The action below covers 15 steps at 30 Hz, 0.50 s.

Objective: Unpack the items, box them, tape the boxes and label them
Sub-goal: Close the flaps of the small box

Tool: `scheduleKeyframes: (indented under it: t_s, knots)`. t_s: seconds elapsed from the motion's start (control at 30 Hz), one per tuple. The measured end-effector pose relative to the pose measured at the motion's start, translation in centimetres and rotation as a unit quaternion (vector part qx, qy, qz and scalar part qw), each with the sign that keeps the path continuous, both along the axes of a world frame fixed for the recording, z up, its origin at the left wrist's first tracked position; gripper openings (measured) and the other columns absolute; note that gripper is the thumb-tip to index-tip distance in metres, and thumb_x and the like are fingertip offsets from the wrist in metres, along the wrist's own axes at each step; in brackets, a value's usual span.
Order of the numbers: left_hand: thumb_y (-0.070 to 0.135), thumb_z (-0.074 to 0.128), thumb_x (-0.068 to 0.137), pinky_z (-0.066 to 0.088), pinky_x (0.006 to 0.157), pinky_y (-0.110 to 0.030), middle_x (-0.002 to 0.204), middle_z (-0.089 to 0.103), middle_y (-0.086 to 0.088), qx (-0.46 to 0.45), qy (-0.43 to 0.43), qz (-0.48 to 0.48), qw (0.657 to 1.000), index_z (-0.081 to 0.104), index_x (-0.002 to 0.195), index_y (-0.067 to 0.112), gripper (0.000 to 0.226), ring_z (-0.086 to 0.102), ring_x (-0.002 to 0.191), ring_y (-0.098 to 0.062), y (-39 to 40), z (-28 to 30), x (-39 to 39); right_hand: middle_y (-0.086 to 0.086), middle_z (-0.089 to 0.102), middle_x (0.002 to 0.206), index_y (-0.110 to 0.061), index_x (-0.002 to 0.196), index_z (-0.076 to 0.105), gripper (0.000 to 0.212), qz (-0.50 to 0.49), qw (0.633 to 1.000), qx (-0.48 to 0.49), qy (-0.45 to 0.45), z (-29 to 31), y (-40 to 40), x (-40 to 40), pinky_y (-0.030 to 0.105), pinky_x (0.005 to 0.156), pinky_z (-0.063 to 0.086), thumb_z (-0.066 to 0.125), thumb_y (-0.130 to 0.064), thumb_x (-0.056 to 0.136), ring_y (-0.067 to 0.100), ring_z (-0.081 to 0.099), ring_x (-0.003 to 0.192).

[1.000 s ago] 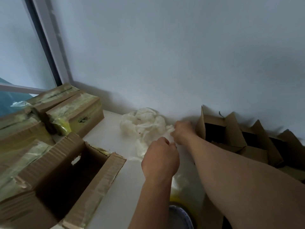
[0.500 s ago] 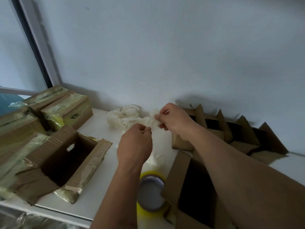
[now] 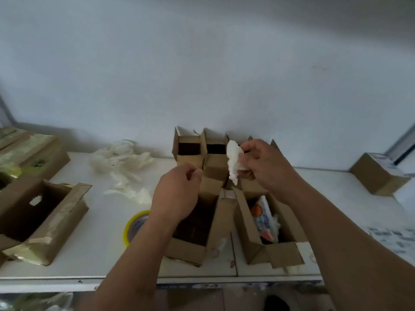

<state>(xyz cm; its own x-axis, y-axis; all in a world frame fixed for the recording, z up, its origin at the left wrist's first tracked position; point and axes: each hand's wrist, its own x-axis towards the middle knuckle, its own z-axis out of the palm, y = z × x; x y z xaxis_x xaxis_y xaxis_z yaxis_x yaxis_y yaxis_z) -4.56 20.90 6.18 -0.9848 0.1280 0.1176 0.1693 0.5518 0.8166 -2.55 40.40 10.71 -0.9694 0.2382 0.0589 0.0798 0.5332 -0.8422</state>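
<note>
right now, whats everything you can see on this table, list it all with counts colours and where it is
small open boxes: several, brown, back centre by the wall
open box: one, brown, front centre under the left hand
box with a packet: one, brown, front right of centre
large open box: one, brown, taped, front left
taped boxes: a few, brown, back left
closed box: one, brown, far right
tape roll: one, yellow, left of the front boxes
plastic wrap: one pile, whitish, back left of centre
white wad: one, in the right hand
table: one, white
hands: left hand curled, contents unclear; right hand pinching the wad
</note>
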Motion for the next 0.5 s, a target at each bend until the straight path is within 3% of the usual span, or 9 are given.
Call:
scheduleKeyframes:
  t_s: [0.07, 0.13, 0.23, 0.33, 0.43, 0.5]
  knots:
    - [0.039, 0.044, 0.101, 0.043, 0.069, -0.026, 0.09, 0.063, 0.01, -0.052, 0.012, -0.047, 0.997, 0.063, 0.106, 0.03, 0.021, 0.056, 0.082, -0.008, 2.0, -0.3, 1.0, -0.005, 0.066, 0.105, -0.027, 0.108, 0.057, 0.011, -0.016, 1.0, 0.004, -0.018, -0.4, 1.6, 2.0, 0.023, 0.064, 0.051, 0.055, -0.022, 0.099, 0.011, 0.07, 0.084]
    - [0.042, 0.042, 0.101, 0.039, 0.061, -0.02, 0.091, 0.062, 0.012, -0.101, 0.025, -0.076, 0.992, 0.062, 0.11, 0.03, 0.025, 0.052, 0.074, -0.002, 3.8, -0.9, 2.1, -0.005, 0.064, 0.107, -0.026, 0.11, 0.055, 0.011, -0.029, 0.998, 0.028, -0.042, -1.4, 3.0, 3.7, 0.027, 0.071, 0.053, 0.054, -0.023, 0.099, 0.013, 0.066, 0.092]
    - [0.041, 0.042, 0.101, 0.046, 0.068, -0.021, 0.097, 0.064, 0.01, -0.159, 0.026, -0.109, 0.981, 0.057, 0.121, 0.029, 0.027, 0.056, 0.076, -0.002, 6.0, -2.2, 3.4, -0.002, 0.062, 0.107, -0.024, 0.111, 0.054, 0.013, -0.04, 0.992, 0.075, -0.09, -3.2, 4.7, 5.4, 0.035, 0.083, 0.056, 0.053, -0.025, 0.099, 0.015, 0.062, 0.095]
    - [0.032, 0.042, 0.102, 0.053, 0.073, -0.029, 0.119, 0.059, -0.002, -0.273, 0.055, -0.156, 0.948, 0.047, 0.13, 0.023, 0.031, 0.059, 0.082, -0.011, 7.6, -3.0, 4.5, 0.0, 0.061, 0.105, -0.023, 0.108, 0.054, 0.01, -0.029, 0.984, 0.118, -0.127, -5.1, 5.6, 6.2, 0.034, 0.082, 0.056, 0.054, -0.024, 0.098, 0.015, 0.062, 0.093]
    - [0.023, 0.042, 0.102, 0.055, 0.075, -0.029, 0.13, 0.052, -0.01, -0.311, 0.063, -0.179, 0.931, 0.032, 0.144, 0.014, 0.044, 0.059, 0.083, -0.011, 8.4, -3.6, 4.9, 0.0, 0.059, 0.101, -0.023, 0.102, 0.056, 0.006, 0.014, 0.965, 0.221, -0.141, -6.5, 5.5, 6.2, 0.028, 0.077, 0.053, 0.054, -0.02, 0.097, 0.013, 0.059, 0.09]
    - [0.025, 0.04, 0.103, 0.056, 0.077, -0.031, 0.116, 0.06, -0.007, -0.283, 0.034, -0.165, 0.944, 0.028, 0.145, 0.013, 0.045, 0.063, 0.085, -0.014, 8.7, -3.9, 5.0, 0.003, 0.061, 0.105, -0.017, 0.105, 0.061, 0.011, 0.038, 0.96, 0.214, -0.179, -6.3, 5.2, 6.0, 0.03, 0.079, 0.054, 0.058, -0.016, 0.095, 0.015, 0.061, 0.094]
